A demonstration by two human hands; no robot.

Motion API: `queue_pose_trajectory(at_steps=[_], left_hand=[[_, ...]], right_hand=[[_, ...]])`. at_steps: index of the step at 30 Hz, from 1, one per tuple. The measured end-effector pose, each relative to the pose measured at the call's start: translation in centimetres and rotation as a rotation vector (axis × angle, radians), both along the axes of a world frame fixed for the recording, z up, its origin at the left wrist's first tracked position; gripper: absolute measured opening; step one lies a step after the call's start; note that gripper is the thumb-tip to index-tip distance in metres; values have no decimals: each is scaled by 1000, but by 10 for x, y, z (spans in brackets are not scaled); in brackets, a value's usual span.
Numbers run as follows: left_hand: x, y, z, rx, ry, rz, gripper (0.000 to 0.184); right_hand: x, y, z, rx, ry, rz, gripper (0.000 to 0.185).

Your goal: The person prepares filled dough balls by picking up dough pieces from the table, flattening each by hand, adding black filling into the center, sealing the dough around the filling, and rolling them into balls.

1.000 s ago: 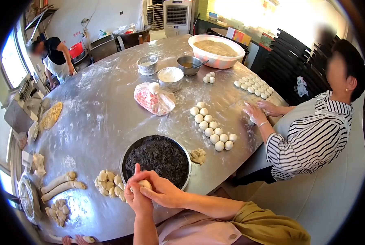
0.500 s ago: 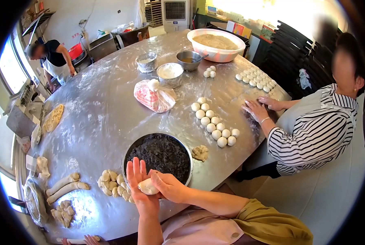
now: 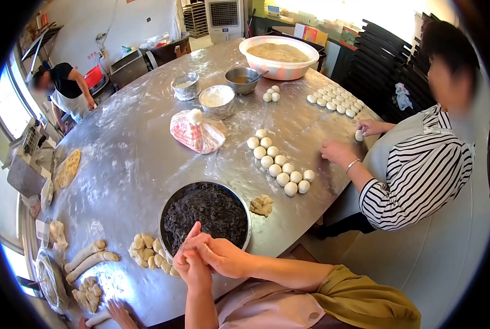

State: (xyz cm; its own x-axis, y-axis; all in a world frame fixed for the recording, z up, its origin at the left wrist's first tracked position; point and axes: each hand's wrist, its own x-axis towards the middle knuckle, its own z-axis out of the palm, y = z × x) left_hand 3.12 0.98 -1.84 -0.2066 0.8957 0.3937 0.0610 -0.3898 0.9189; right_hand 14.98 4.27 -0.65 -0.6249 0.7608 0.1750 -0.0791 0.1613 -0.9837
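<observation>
My left hand and my right hand are closed together just over the near rim of a round metal pan. Dark, crumbly filling fills the pan. The dough piece seen earlier in my left palm is now hidden between my hands. Small dough pieces lie in a cluster left of the pan. A flattened lump of dough rests just right of it.
Round dough balls stand in rows at centre right. A co-worker in a striped shirt handles a ball there. A plastic bag, flour bowl and large basin stand farther back. Dough rolls lie left.
My hands have closed over the dough piece, hiding it; the left fingers, stretched out before, are now folded. The co-worker's hands have moved apart, one now at a dough ball.
</observation>
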Motion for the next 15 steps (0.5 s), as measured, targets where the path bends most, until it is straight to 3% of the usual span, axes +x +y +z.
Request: queue_pose_trajectory(at_steps=[2, 4, 5, 7, 9, 11, 12, 13, 15], left_hand=[[1, 5, -8, -61, -134, 17, 69], [9, 3, 0, -225, -353, 81, 70], [8, 5, -5, -127, -340, -16, 76], [18, 4, 10, -159, -682, -132, 95], [21, 11, 10, -52, -794, -146, 97], [26, 12, 6, -126, -534, -17, 92], [22, 6, 6, -97, -313, -66, 69], [19, 11, -4, 54, -142, -56, 22], [26, 11, -3, -60, -310, 3, 44]], right_hand=[[-1, 2, -3, 186, 1, -11, 43], [2, -2, 9, -50, 32, -61, 42], [3, -2, 7, -201, 94, -63, 43], [7, -1, -3, -312, 98, -94, 47], [15, 4, -3, -571, 138, -24, 50], [16, 7, -11, -528, 152, 31, 55], [12, 6, -13, -354, 139, 4, 56], [8, 5, -14, -178, 127, -27, 58], [6, 7, -14, 53, 39, -82, 55]])
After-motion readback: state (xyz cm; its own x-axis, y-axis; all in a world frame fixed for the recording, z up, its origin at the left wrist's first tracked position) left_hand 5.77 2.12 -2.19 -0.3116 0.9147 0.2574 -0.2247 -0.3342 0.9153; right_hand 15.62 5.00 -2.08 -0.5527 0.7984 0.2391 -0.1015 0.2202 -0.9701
